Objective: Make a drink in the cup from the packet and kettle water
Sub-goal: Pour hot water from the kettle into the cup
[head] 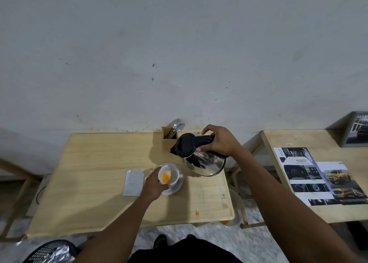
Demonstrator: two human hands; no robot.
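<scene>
While the pale wooden desk [95,163] carries everything, the pouring step looks to be in hand. Toward its far right corner, the glass-bodied kettle with black lid and handle [201,159] is lifted and tilted, spout toward the cup, the right hand [219,143] with fingers clenched round the handle. No stream of water is visible yet. Just beside it, nearer the middle, the white cup with orange powder inside [168,174] is tipped toward the viewer above its white saucer [175,188], the left hand [155,185] grasping its rim and side. A torn silver packet [133,182] lies flat beside that hand. Next, I judge, the spout must come over the cup's mouth and the cup be levelled before water flows.
</scene>
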